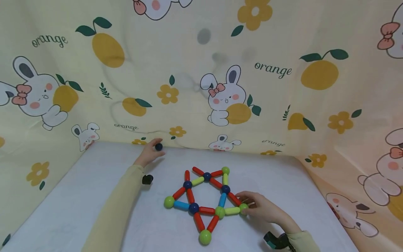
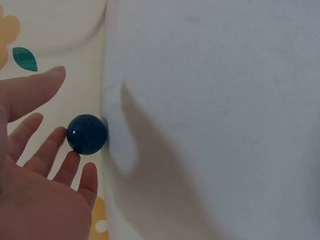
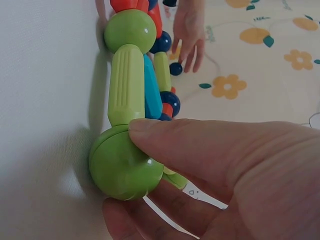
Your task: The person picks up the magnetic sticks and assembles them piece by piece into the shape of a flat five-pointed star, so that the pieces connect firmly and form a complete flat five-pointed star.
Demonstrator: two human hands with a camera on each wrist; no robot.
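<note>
At the far edge of the table, my left hand (image 1: 149, 154) is beside a dark blue ball (image 2: 86, 134). Its fingertips are right at the ball, while the thumb stands apart from it. On the table lies a star-like frame of magnetic rods and balls, with red rods (image 1: 206, 210), blue rods (image 1: 181, 205) and yellow-green rods (image 1: 232, 210). My right hand (image 1: 264, 209) holds the green ball (image 3: 122, 165) at the frame's right corner, thumb on its top side and fingers curled round its other side. A yellow-green rod (image 3: 126, 85) joins this ball to another green ball (image 3: 131, 31).
A cream curtain (image 1: 182, 70) printed with rabbits and oranges stands behind and beside the white table (image 1: 163, 234). Black wrist cameras are worn on the left wrist (image 1: 147, 179) and the right wrist (image 1: 277, 240).
</note>
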